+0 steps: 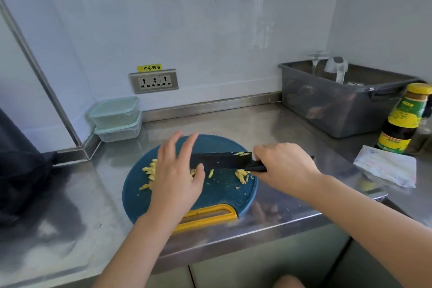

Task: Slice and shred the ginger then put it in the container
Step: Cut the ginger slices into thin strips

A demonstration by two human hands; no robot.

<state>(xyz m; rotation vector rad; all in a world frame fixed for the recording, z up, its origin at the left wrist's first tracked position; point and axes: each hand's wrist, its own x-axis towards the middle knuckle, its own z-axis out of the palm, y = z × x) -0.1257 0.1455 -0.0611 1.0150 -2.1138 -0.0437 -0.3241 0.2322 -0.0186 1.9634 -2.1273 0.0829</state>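
Note:
A round blue cutting board (222, 196) with a yellow handle lies on the steel counter. Yellow ginger shreds (149, 170) lie scattered on it, with more shreds to the right under the blade and a few stuck on top of the blade. My right hand (284, 166) grips the handle of a black knife (222, 159), whose blade lies almost flat over the board. My left hand (177, 170) has straight fingers and touches the blade's left end, its thumb against the blade edge. Two stacked lidded containers (117, 119) stand at the back left.
A grey plastic bin (339, 105) with a glass and a white item stands at the back right. A sauce bottle (404, 121) and a folded cloth (388, 168) sit to the right. A wall socket (154, 81) is behind. A dark object (21, 170) fills the left edge.

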